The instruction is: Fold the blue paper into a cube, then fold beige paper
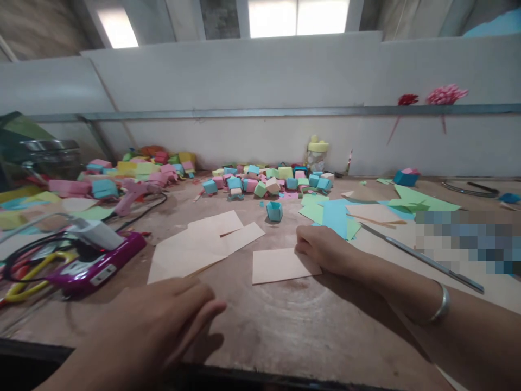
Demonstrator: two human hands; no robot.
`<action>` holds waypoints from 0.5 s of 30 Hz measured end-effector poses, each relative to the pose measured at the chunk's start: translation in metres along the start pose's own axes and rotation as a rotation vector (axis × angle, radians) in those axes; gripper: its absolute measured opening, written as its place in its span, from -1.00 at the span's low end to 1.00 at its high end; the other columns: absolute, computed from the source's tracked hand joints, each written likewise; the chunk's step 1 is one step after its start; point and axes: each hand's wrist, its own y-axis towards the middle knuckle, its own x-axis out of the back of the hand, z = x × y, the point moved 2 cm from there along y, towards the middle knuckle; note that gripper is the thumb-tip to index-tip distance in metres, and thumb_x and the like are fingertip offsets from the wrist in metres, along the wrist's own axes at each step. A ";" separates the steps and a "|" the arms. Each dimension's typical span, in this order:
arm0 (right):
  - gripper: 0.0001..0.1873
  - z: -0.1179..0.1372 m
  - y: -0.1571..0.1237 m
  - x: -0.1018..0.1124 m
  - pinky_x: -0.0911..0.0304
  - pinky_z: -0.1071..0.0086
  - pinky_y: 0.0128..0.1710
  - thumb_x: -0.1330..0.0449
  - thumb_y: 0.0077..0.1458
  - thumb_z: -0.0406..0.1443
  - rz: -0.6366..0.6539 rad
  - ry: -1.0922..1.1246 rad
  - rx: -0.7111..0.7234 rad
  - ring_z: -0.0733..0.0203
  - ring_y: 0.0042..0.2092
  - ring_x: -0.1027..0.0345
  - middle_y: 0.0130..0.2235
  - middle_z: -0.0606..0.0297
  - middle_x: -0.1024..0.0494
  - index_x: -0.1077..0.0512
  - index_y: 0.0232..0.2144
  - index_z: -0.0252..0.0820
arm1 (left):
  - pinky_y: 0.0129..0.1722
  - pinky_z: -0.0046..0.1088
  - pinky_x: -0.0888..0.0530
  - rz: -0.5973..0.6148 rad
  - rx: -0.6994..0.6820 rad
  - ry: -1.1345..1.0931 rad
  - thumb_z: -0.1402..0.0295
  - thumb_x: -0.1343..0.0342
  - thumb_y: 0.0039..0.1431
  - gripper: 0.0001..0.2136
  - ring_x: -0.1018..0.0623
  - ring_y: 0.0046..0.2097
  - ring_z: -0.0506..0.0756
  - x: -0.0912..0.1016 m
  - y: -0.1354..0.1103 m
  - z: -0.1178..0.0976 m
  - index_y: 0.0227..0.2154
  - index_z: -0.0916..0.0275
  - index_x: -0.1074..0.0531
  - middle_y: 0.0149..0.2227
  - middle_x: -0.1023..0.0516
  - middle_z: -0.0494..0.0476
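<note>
My right hand (325,248) rests on the right edge of a small peach paper square (279,265) lying flat on the wooden table (285,326); its fingers are curled under and partly hidden. A silver bangle (442,305) circles that wrist. My left hand (163,320) hovers low over the near table edge, fingers stretched out together, holding nothing. Just beyond it lie larger peach sheets (195,247). A lone blue folded paper box (274,210) stands further back.
A heap of coloured folded paper boxes (268,182) lies at the back, with more at the back left (138,168). Green and blue sheets (337,214) and a metal ruler (427,260) lie right. A purple device (97,263), yellow scissors (24,282) and cables sit left.
</note>
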 end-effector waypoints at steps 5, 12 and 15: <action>-0.79 -0.001 -0.002 0.010 -0.31 0.36 -0.35 -0.10 0.22 -0.22 -0.196 0.222 0.016 0.33 -0.37 -0.35 -0.40 0.39 -0.43 -0.38 -0.37 -0.26 | -0.10 -0.04 -0.30 -0.151 0.204 -0.346 0.02 -0.27 -0.16 -0.31 -0.41 -0.05 0.38 0.022 0.059 -0.016 0.05 0.23 -0.27 -0.05 -0.43 0.34; -0.78 -0.015 -0.003 0.022 -0.15 0.41 -0.42 -0.04 0.21 -0.25 -0.434 0.467 -0.018 0.34 -0.46 -0.21 -0.52 0.45 -0.30 -0.27 -0.48 -0.19 | 0.06 -0.18 -0.36 0.101 0.023 -1.011 0.27 -0.39 -0.22 0.09 -0.12 0.29 0.31 0.000 0.130 -0.019 0.29 0.06 0.26 0.36 0.19 0.33; -0.79 -0.014 -0.003 0.020 -0.09 0.43 -0.48 -0.03 0.18 -0.26 -0.421 0.553 -0.064 0.34 -0.49 -0.17 -0.55 0.45 -0.29 -0.27 -0.49 -0.16 | 0.16 -0.31 -0.25 0.129 -0.108 -1.231 0.43 -0.40 -0.32 0.10 -0.10 0.30 0.19 -0.012 0.134 -0.025 0.27 -0.02 0.15 0.36 0.10 0.15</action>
